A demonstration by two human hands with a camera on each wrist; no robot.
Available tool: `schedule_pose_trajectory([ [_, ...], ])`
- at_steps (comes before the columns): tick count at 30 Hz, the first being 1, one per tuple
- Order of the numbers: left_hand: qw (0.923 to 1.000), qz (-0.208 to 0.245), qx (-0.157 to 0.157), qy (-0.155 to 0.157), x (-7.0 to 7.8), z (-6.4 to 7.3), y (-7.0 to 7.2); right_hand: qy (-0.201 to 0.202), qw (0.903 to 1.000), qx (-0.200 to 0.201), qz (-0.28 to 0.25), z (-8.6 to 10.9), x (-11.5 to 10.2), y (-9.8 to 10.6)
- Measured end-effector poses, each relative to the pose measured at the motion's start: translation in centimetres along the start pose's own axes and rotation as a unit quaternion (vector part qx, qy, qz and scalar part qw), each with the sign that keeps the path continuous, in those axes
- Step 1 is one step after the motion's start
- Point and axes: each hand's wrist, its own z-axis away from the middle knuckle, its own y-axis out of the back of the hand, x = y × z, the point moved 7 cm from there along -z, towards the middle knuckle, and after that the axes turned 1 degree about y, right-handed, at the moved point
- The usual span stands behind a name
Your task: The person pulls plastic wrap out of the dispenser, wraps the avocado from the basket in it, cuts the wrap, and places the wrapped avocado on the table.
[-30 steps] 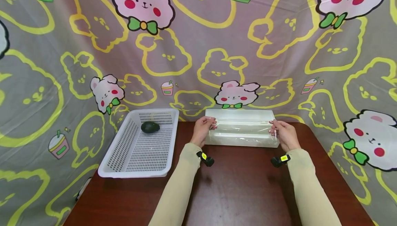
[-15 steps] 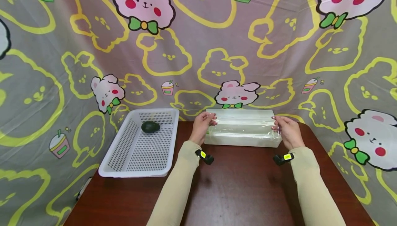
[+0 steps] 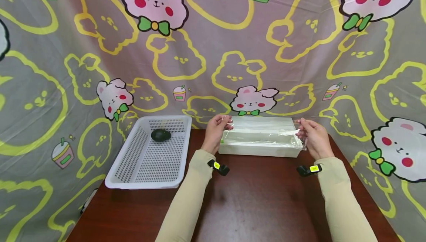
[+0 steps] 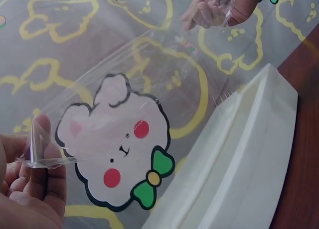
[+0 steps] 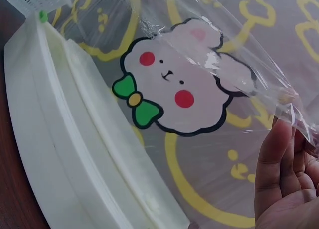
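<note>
A sheet of clear plastic wrap (image 3: 257,137) is stretched between both hands, over a long white wrap box (image 3: 259,150) whose lid (image 3: 266,122) stands raised at the back. My left hand (image 3: 214,133) pinches the film's left corner between thumb and fingers, close above the box's left end. Its right corner is gripped by my right hand (image 3: 314,138), just past the box's right end. The left wrist view shows the film (image 4: 124,97) creased at the left fingertips and sloping across to the other hand (image 4: 241,7). Bunched film (image 5: 294,117) covers the right fingertips in the right wrist view.
To the left on the brown table (image 3: 249,194) stands a white perforated basket (image 3: 113,183) with a dark green, avocado-like item (image 3: 161,135) inside. A patterned cloth (image 3: 206,68) hangs right behind the box and along the sides.
My right hand has moved right and slightly up, and my left hand a little left and up. The film between them has widened and lifted, showing more of the box's front.
</note>
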Motion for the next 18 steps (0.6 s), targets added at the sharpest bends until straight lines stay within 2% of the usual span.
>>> schedule_pose_trajectory([
  [8,0.9996,-0.008,-0.025,-0.011,0.6,1.6,0.0,0.016,0.9994,-0.016,0.025,1.3,-0.5,0.1],
  [13,0.9985,-0.028,-0.046,-0.009,0.4,3.5,0.5,0.000,0.9993,-0.006,0.037,2.9,-0.4,0.2],
  [18,0.9972,-0.043,-0.060,-0.007,-0.3,5.4,1.0,-0.020,0.9960,-0.011,0.086,4.6,-0.1,0.5],
])
